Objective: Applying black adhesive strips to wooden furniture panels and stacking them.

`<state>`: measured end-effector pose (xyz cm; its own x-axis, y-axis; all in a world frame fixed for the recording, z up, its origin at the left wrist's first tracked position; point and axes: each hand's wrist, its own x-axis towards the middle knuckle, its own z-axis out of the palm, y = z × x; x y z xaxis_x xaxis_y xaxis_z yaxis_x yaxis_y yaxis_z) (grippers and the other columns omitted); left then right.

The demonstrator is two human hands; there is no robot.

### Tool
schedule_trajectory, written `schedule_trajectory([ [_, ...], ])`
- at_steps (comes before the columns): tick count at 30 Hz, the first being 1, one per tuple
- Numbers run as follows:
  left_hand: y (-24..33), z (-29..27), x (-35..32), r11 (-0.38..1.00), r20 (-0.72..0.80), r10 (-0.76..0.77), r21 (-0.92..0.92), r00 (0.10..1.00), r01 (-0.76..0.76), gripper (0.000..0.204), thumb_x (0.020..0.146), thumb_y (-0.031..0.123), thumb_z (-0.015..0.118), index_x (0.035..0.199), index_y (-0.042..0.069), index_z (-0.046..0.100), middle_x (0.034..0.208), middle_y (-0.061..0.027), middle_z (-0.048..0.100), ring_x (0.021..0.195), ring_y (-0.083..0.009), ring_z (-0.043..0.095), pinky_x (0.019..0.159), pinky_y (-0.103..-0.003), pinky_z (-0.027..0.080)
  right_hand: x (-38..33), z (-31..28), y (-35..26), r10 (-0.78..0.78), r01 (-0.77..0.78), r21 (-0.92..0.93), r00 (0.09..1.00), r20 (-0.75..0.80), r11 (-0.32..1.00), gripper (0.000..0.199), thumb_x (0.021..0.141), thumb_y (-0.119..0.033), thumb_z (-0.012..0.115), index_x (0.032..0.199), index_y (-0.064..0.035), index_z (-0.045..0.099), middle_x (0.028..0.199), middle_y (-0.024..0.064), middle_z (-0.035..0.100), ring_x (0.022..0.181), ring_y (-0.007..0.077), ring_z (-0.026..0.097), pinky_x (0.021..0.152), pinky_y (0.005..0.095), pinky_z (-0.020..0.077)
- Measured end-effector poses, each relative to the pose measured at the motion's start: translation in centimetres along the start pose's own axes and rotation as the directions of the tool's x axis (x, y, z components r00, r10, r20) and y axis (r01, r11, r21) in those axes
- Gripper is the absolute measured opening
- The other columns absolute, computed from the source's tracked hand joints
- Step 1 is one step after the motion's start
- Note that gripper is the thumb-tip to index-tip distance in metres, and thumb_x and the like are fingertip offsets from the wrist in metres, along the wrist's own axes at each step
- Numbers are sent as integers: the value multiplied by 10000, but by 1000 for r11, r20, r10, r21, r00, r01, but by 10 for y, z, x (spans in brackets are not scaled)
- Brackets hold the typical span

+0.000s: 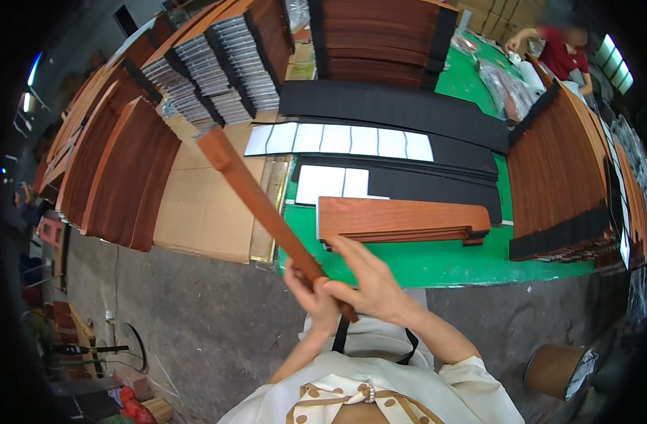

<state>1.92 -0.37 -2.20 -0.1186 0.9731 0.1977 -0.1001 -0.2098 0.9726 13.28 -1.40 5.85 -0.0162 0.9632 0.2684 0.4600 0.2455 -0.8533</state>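
Observation:
A long, narrow reddish-brown wood-grain board (256, 201) slants up and to the left in front of me, its edge toward me. My left hand (316, 304) is closed around the board near its lower end. Beside it, my right hand (371, 281) has its fingers stretched out and apart, with the thumb against or just over the board's lower end. Those fingers reach the near edge of a small stack of similar boards (401, 218) with notched right ends. The stack lies on the green tabletop (408, 265).
Black foam sheets (394, 106) and white panels (337, 139) lie behind the stack. Tall piles of brown boards stand left (129, 177), at the back (380, 42) and right (557, 169). Cardboard (203, 205) covers the left surface. A person in red (560, 53) stands far right.

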Motion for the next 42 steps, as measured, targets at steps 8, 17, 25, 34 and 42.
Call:
schedule_trajectory([
  [8, -4, -8, -21, 930, 514, 165, 203, 842, -306, 793, 754, 213, 725, 1354, -12, 258, 1281, -203, 361, 1167, -326, 389, 969, -424, 342, -50, -63, 21, -31, -11, -229, 984, -178, 973, 356, 768, -67, 681, 1088, 12, 547, 927, 171, 621, 856, 335, 618, 727, 391, 508],
  [17, 3, -12, 29, 920, 541, 42, 307, 840, -244, 552, 700, 60, 748, 1204, 47, 524, 1038, -102, 622, 1012, -281, 565, 896, -361, 433, -85, -120, 72, 21, -17, -572, 1000, 0, 820, 272, 703, -45, 695, 954, -45, 589, 831, 89, 622, 786, 283, 599, 659, 389, 470],
  [25, -21, 1, 40, 827, 603, 67, 413, 795, -383, 300, 662, 31, 753, 935, 10, 630, 914, -101, 640, 865, -266, 588, 768, -348, 456, -83, -121, 100, 172, -117, -613, 985, 32, 781, 264, 725, -77, 690, 973, -49, 605, 873, 93, 629, 839, 282, 599, 720, 395, 468],
  [34, -26, -6, 38, 789, 600, 67, 457, 797, -410, 443, 652, -11, 757, 1061, -1, 588, 995, -142, 606, 880, -287, 591, 740, -337, 479, -73, -127, 101, 277, -145, -610, 952, 127, 779, 302, 738, -89, 687, 1024, -44, 598, 920, 86, 629, 887, 277, 601, 782, 388, 478],
  [42, -10, -23, 58, 847, 525, 143, 375, 839, -378, 358, 799, 110, 695, 1113, -17, 578, 1029, -166, 581, 852, -301, 580, 723, -358, 481, -22, -142, 67, 200, -145, -308, 967, 156, 940, 262, 780, -104, 659, 1028, -35, 611, 1007, 101, 629, 948, 276, 600, 803, 382, 494],
])
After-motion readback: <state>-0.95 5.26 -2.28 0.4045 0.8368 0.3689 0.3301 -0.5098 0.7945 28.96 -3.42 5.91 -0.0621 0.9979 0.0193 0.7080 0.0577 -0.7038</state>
